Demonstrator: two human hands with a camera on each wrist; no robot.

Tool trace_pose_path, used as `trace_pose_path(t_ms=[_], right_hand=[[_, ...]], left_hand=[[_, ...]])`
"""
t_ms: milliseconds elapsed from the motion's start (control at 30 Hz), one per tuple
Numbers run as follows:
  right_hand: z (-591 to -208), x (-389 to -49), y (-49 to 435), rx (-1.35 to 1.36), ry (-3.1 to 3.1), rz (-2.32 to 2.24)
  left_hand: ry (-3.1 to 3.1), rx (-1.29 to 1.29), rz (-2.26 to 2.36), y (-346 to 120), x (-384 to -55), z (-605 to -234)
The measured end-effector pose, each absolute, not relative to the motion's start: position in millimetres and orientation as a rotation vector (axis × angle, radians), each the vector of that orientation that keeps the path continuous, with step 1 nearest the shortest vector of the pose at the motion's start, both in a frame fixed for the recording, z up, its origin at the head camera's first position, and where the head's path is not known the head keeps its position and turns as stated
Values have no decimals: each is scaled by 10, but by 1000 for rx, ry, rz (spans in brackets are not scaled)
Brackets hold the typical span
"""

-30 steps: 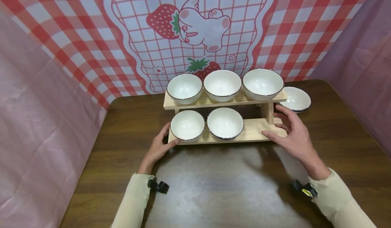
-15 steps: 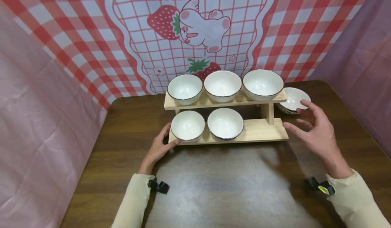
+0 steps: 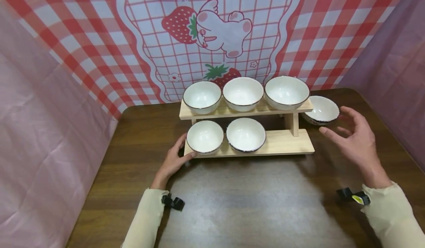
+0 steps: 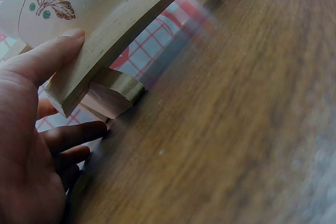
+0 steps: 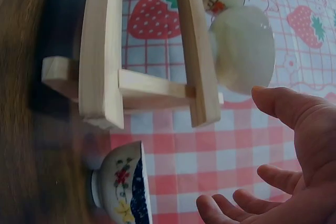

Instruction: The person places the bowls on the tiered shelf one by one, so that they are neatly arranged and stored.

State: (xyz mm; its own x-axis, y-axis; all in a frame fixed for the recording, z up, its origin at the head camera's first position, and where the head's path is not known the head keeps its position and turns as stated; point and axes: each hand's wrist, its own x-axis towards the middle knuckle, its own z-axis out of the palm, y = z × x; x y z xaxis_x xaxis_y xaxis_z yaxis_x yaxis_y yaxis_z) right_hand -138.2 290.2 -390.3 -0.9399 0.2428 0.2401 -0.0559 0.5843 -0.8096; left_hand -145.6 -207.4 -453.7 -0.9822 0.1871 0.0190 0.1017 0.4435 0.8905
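A two-tier wooden shelf (image 3: 282,143) stands on the table, with three white bowls on its upper board and two on the lower. My left hand (image 3: 170,162) grips the left end of the lower board beside the left lower bowl (image 3: 205,136). In the left wrist view the thumb (image 4: 65,51) lies on top of the board, with the other fingers around its end. Another white bowl (image 3: 321,109) sits on the table, right of the shelf; its floral outside shows in the right wrist view. My right hand (image 3: 358,141) hovers just right of it, fingers spread, holding nothing.
The brown wooden table (image 3: 132,166) extends in front of the shelf and to both sides. Behind it hangs a red-and-white checked cloth (image 3: 99,45) with strawberry prints. Pink cloth (image 3: 43,130) hangs at the left, and more at the right.
My right hand has moved right, away from the shelf's right end, to beside the separate bowl. That bowl shifted slightly in tilt. The left hand has stayed at the shelf.
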Motion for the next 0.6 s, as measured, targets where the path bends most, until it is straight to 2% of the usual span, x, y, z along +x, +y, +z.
trace_pose_path(t_ms=[600], right_hand=[[-4039, -1638, 3111, -324, -2627, 1215]], left_hand=[[2580, 224, 1597, -2054, -1425, -4456]])
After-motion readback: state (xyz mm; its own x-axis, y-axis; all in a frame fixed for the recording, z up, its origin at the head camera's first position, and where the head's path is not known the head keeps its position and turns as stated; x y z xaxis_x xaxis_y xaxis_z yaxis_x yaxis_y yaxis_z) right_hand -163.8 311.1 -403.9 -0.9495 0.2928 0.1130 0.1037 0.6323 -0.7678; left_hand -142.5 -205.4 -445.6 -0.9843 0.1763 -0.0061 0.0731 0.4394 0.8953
